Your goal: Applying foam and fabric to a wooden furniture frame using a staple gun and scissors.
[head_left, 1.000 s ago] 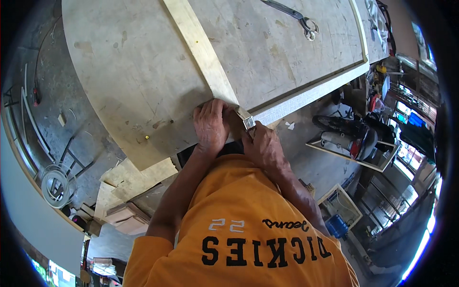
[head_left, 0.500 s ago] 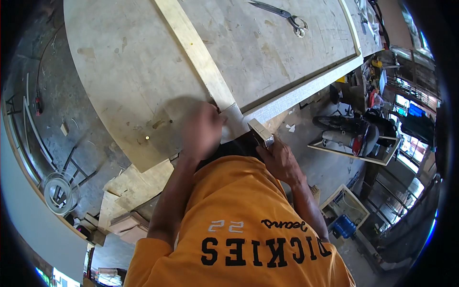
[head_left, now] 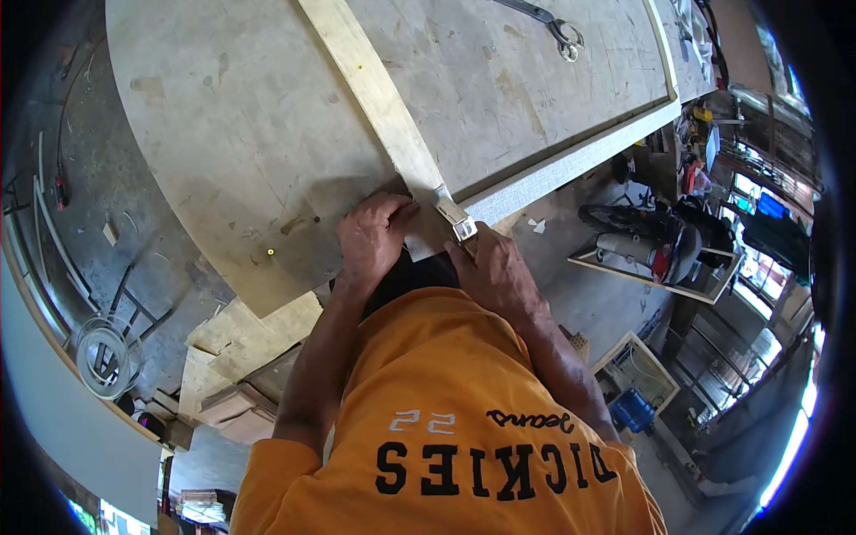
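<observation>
A wooden frame [head_left: 379,98] lies on the large worn tabletop [head_left: 267,134], its right-hand bar [head_left: 571,160] covered in pale woven fabric. At the near corner my right hand [head_left: 499,267] grips a metal staple gun [head_left: 457,217], its nose resting on the end of the bare wooden bar. My left hand [head_left: 374,234] is closed, fingers curled against the tabletop just left of that corner. Whatever it pinches is hidden. A flap of material [head_left: 428,236] hangs between both hands by the table edge.
Large scissors [head_left: 563,40] lie at the far side of the tabletop. A motorcycle [head_left: 642,245] stands on the floor to the right, near a blue object [head_left: 631,410]. Plywood pieces [head_left: 250,334] and a coil of clear tubing [head_left: 107,357] sit low on the left.
My right hand has brought the staple gun left and forward, from beside the corner onto the wooden bar. My left hand, blurred before, is now still beside it.
</observation>
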Action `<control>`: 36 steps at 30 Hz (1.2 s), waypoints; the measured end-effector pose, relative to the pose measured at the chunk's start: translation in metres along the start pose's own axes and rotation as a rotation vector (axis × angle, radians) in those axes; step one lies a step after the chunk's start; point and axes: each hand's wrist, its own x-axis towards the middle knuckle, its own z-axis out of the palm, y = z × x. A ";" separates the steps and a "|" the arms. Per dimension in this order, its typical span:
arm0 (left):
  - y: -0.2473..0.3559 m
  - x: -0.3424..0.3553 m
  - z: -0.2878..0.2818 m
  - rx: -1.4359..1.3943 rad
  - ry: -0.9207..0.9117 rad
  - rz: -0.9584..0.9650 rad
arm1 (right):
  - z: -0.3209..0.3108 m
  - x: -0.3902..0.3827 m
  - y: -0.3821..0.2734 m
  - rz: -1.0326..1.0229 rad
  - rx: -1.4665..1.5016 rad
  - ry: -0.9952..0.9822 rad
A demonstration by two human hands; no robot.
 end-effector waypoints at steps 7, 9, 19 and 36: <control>0.001 0.002 -0.001 -0.018 0.009 -0.020 | 0.007 0.010 -0.003 -0.015 -0.040 0.018; 0.001 0.002 -0.001 -0.015 0.011 -0.019 | 0.013 0.012 0.002 -0.020 -0.046 0.021; -0.003 0.003 0.001 0.016 0.015 0.025 | 0.023 0.014 0.013 0.014 -0.007 0.108; -0.002 0.001 -0.002 -0.005 -0.020 -0.034 | 0.021 0.004 -0.001 -0.121 0.019 0.116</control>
